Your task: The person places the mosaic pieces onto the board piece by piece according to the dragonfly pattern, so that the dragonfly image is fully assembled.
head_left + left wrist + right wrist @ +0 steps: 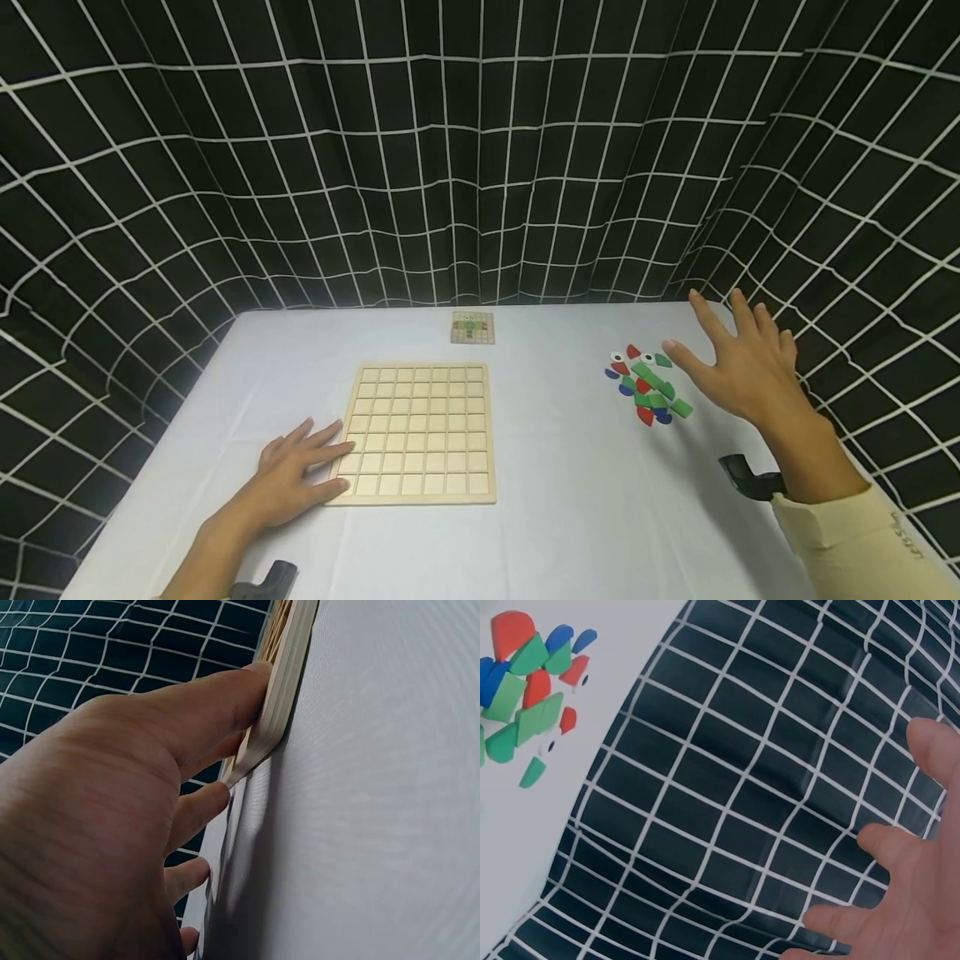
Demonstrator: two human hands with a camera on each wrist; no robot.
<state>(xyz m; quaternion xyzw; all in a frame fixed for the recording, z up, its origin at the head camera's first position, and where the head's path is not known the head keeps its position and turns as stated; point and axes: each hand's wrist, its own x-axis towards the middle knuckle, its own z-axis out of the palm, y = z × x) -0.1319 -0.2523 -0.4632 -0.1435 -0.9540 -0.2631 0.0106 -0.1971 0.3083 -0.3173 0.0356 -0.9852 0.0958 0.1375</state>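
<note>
My left hand (296, 467) lies at the left edge of a light wooden grid board (420, 433), its thumb and forefinger touching the frame. In the left wrist view the thumb rests on the rim of the board (281, 697), with the other fingers spread beside it. Raised over the right side of the table, my right hand (750, 367) has its fingers spread and holds nothing. Just left of it lies a loose pile of flat red, green and blue pieces (648, 387), with two white eye pieces among them.
A small square card (472, 327) with a printed grid pattern lies behind the board. White cloth covers the table (555, 467). A black curtain with white grid lines (480, 167) surrounds the back and sides.
</note>
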